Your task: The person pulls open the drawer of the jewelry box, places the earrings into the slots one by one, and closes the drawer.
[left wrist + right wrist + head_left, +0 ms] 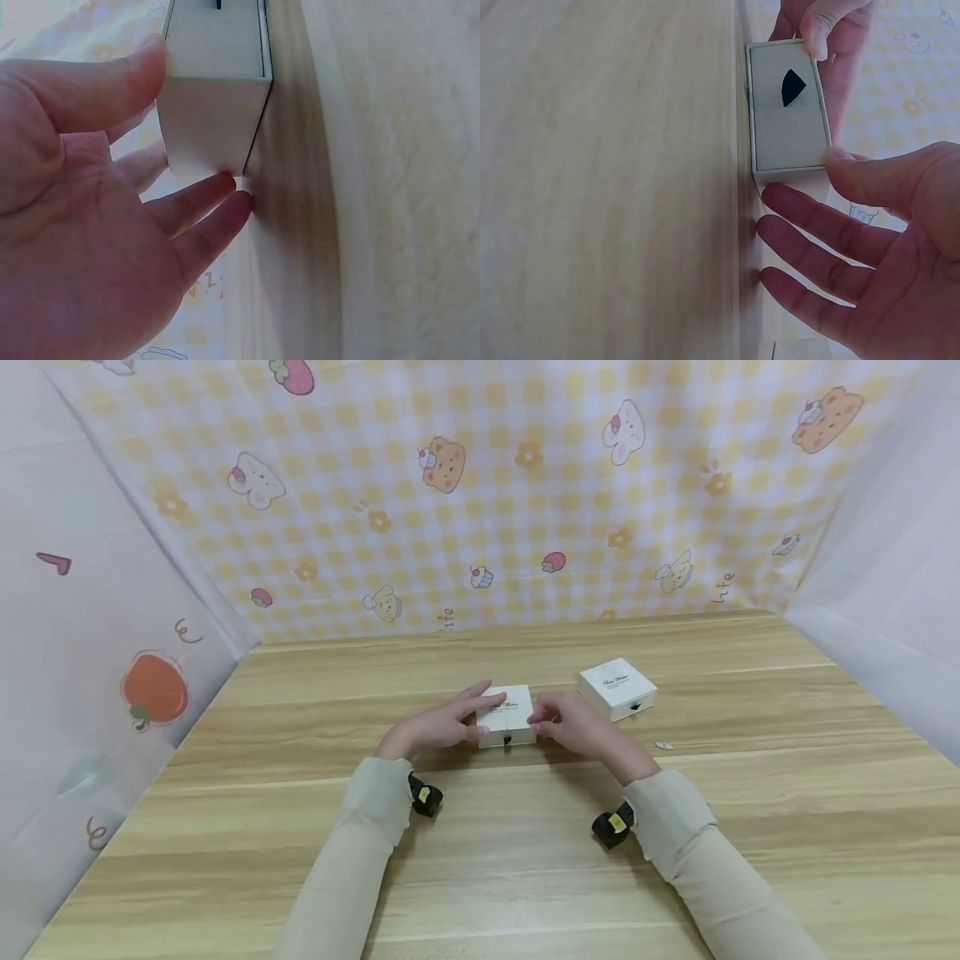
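Lying on the wooden surface (300,827), middle of it, left of the second white box (617,687): the small white box (507,716) with its black pull tab (792,86). Flanking that box, the left hand (438,725) and the right hand (576,725), fingers (810,225) straight and spread, thumbs touching its top edges, nothing yet being gripped. Risking a skid across the smooth surface if pressing unevenly from one side. Lying right of the box, a tiny scrap (664,745).
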Demonstrator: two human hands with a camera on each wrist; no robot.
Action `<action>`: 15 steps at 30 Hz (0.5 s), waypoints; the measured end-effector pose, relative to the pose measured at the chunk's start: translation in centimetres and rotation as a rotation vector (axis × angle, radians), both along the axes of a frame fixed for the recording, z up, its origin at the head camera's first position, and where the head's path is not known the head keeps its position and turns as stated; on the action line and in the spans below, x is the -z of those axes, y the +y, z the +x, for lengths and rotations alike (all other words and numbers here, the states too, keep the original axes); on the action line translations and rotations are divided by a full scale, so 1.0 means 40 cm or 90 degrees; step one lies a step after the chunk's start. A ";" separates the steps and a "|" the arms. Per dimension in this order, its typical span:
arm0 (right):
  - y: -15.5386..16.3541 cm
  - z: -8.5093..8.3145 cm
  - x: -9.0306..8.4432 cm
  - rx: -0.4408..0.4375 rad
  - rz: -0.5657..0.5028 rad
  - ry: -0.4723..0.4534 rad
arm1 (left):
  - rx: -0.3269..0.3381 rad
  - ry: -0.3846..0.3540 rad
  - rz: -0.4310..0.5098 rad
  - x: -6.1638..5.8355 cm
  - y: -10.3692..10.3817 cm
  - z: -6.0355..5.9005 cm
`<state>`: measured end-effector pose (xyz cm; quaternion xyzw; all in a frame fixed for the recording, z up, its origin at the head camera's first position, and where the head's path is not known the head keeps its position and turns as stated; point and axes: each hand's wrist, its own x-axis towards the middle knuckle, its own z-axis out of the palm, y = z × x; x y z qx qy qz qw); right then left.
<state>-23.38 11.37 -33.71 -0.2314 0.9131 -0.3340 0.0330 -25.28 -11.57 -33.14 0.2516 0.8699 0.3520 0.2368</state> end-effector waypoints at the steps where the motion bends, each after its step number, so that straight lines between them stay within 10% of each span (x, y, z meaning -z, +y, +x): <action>1: 0.000 0.000 0.002 -0.002 -0.003 0.002 | 0.000 0.004 0.001 0.002 0.000 0.000; 15: -0.007 0.007 0.004 0.001 0.005 0.027 | -0.024 0.003 0.036 0.005 0.002 0.005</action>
